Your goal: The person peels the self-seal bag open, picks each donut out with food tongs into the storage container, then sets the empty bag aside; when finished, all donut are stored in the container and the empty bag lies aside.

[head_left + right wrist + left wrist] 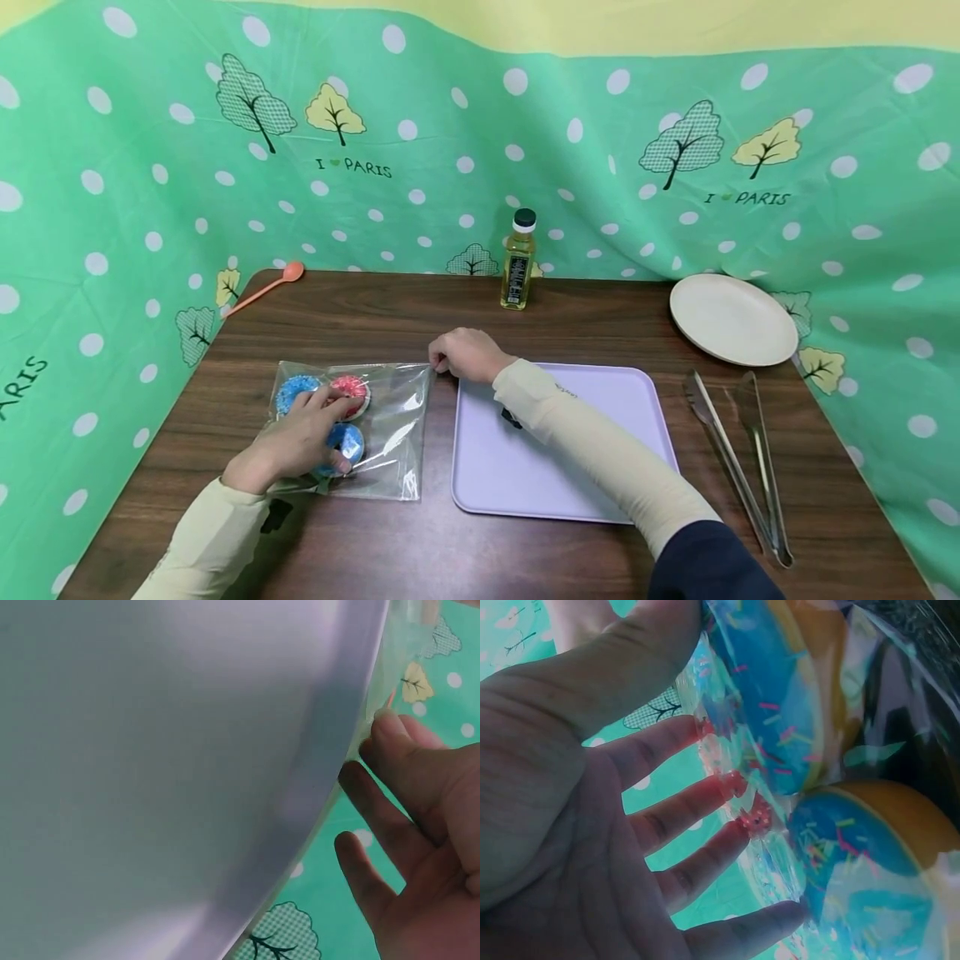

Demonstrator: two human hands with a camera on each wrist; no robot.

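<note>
Green cloth (pixel 555 117) with white dots and printed trees hangs behind and at both sides of the bench (pixel 360 312), whose surface is dark brown with wood grain. On it lies a pale lilac tray (pixel 525 475), with the person's right forearm passing above it. Just beside the tray, to the left, lies a transparent bag (pixel 401 425). A cream-white plate (pixel 733 321) is at the far right, and nearer than it the metal tongs (pixel 729 454) lie with their arms apart. The left hand (pixel 300 437) is over the left part of the bag; its fingers are widely spread and their tips touch the film, without being closed around it. The right hand (pixel 472 354) pinches the far right corner of the bag between thumb and forefinger. A bottle (pixel 517 271) of yellow liquid with a dark cap stands at the back, and an orange spoon (pixel 292 271) lies at the far left corner. Inside the bag, three doughnuts are visible: one red (pixel 351 385) and two blue (pixel 288 390), with sprinkles on the blue ones.
</note>
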